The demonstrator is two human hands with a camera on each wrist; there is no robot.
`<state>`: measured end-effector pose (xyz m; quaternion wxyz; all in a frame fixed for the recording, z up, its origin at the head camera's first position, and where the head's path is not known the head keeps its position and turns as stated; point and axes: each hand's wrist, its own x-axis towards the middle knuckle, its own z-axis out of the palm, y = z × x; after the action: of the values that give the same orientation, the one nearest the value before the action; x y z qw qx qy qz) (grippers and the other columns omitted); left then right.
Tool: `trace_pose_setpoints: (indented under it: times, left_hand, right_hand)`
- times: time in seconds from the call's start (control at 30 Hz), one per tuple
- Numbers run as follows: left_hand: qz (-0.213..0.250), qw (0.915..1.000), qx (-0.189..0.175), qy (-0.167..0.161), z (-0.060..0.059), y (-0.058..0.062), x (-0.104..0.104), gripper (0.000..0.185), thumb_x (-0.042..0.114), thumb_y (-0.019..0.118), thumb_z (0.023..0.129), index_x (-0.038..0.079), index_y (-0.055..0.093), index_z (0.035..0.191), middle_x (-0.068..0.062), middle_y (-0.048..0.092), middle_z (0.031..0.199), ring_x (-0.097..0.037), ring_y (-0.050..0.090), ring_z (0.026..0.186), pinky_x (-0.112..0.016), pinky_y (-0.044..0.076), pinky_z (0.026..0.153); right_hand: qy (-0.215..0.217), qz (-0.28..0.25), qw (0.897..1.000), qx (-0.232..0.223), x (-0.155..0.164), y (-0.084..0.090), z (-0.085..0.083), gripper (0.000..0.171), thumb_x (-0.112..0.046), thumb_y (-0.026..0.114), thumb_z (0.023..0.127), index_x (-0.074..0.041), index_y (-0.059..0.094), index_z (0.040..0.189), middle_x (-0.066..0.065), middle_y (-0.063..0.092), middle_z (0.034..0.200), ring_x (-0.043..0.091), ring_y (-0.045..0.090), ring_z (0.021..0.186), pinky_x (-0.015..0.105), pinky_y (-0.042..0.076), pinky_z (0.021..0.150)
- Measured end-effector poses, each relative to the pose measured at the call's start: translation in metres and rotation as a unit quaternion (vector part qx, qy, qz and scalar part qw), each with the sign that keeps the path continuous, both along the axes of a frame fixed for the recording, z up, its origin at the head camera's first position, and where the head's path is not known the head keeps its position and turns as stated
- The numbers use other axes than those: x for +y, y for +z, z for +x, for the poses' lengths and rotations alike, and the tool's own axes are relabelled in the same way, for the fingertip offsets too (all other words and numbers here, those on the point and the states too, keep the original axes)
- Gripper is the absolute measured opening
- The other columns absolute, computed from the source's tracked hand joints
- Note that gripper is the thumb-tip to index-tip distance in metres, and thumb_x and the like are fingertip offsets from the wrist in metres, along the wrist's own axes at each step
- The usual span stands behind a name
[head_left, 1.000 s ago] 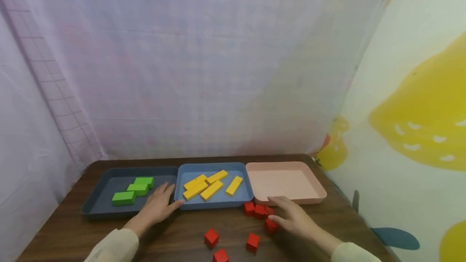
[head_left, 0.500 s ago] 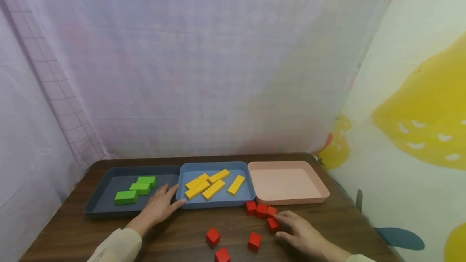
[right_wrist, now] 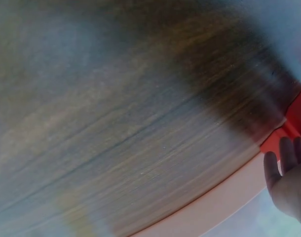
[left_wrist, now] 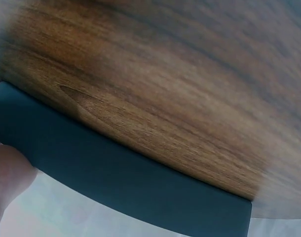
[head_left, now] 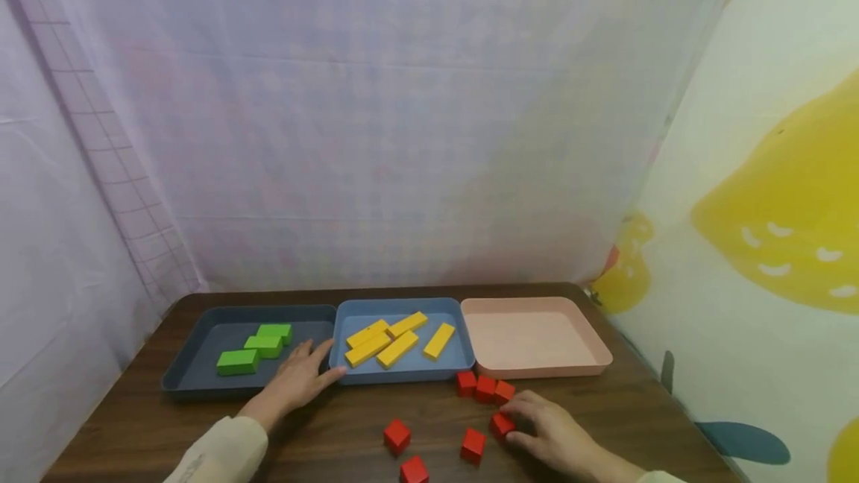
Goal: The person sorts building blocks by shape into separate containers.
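My left hand (head_left: 295, 382) lies with spread fingers over the dark tray's (head_left: 181, 379) right front corner, its thumb reaching the blue tray's (head_left: 403, 377) front rim. In the left wrist view, part of that hand (left_wrist: 10, 173) shows against the dark tray's wall (left_wrist: 126, 170). On the table before the pink tray (head_left: 537, 371), my right hand (head_left: 553, 431) pinches a red cube (head_left: 500, 425) between curled fingers and thumb. Three more red cubes (head_left: 485, 389) sit in a row just behind it. The right wrist view catches straighter fingers of this hand (right_wrist: 291, 185) near red cubes (right_wrist: 299, 111).
Green blocks (head_left: 238, 362) lie in the dark tray and several yellow blocks (head_left: 398, 349) in the blue one. Loose red cubes (head_left: 473, 446) are scattered nearer on the wooden table (head_left: 335, 446). A curtain (head_left: 403, 133) hangs behind the table; a lemon-printed wall covering (head_left: 725, 319) is at right.
My right hand has drawn back from the pink tray's front edge and closed its fingers on the nearer red cube, which has shifted slightly toward me. The left hand stays in place.
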<state>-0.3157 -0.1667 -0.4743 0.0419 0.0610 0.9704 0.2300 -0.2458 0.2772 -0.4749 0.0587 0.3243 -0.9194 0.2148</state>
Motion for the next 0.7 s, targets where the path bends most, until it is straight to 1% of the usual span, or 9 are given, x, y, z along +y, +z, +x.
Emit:
trace_pose_setpoints:
  times: [0.13, 0.27, 0.43, 0.5, 0.57, 0.7]
  left_hand:
    - [0.0, 1.0, -0.005, 0.002, -0.0005, -0.0001, 0.0001, 0.08, 0.06, 0.055, 0.095, 0.007, 0.038, 0.152, -0.039, 0.024, 0.151, -0.057, 0.022, 0.139, -0.07, 0.022, 0.107]
    - [0.0, 1.0, -0.005, 0.003, -0.0015, -0.0004, -0.0002, 0.08, 0.061, 0.054, 0.095, 0.007, 0.037, 0.152, -0.039, 0.025, 0.151, -0.057, 0.023, 0.138, -0.07, 0.022, 0.107]
    - [0.001, 0.9999, -0.01, 0.008, -0.0023, -0.0006, -0.0007, 0.08, 0.061, 0.055, 0.094, 0.009, 0.037, 0.153, -0.038, 0.025, 0.152, -0.056, 0.022, 0.139, -0.07, 0.021, 0.108]
    - [-0.001, 0.9999, -0.012, 0.008, -0.0022, -0.0006, -0.0007, 0.08, 0.061, 0.055, 0.095, 0.009, 0.037, 0.153, -0.038, 0.025, 0.152, -0.056, 0.022, 0.139, -0.07, 0.021, 0.108]
    - [-0.001, 0.9999, -0.012, 0.007, -0.0022, -0.0005, -0.0007, 0.08, 0.061, 0.055, 0.095, 0.009, 0.037, 0.153, -0.038, 0.025, 0.152, -0.056, 0.022, 0.139, -0.07, 0.021, 0.108]
    - [0.002, 0.9999, -0.011, 0.005, -0.0013, -0.0004, -0.0011, 0.08, 0.06, 0.055, 0.095, 0.008, 0.037, 0.153, -0.038, 0.026, 0.151, -0.056, 0.023, 0.139, -0.07, 0.022, 0.107]
  right_hand:
    - [0.006, 0.008, 1.0, 0.0, -0.0019, -0.001, -0.0011, 0.033, -0.027, 0.076, 0.088, -0.011, 0.071, 0.116, -0.011, 0.06, 0.109, 0.006, 0.06, 0.099, 0.035, 0.054, 0.084]
    - [0.008, 0.015, 1.0, -0.018, -0.0027, 0.0004, -0.0027, 0.033, -0.03, 0.076, 0.088, -0.011, 0.072, 0.115, -0.011, 0.06, 0.107, 0.004, 0.059, 0.097, 0.033, 0.054, 0.082]
    - [0.016, 0.016, 0.999, -0.042, -0.003, 0.0027, -0.0043, 0.035, -0.034, 0.075, 0.089, -0.011, 0.072, 0.114, -0.005, 0.068, 0.11, 0.011, 0.063, 0.102, 0.038, 0.054, 0.086]
    - [0.019, 0.014, 0.999, -0.047, -0.003, 0.0028, -0.0049, 0.035, -0.035, 0.075, 0.089, -0.011, 0.071, 0.114, -0.004, 0.069, 0.11, 0.011, 0.064, 0.102, 0.039, 0.054, 0.086]
    - [0.026, 0.007, 0.999, -0.039, -0.003, 0.0019, -0.0051, 0.034, -0.034, 0.076, 0.088, -0.012, 0.072, 0.114, -0.005, 0.069, 0.108, 0.01, 0.064, 0.1, 0.038, 0.054, 0.084]
    - [0.038, -0.015, 0.999, -0.004, -0.0029, -0.0002, -0.0045, 0.031, -0.032, 0.076, 0.088, -0.012, 0.072, 0.112, -0.009, 0.066, 0.105, 0.007, 0.063, 0.097, 0.035, 0.055, 0.082]
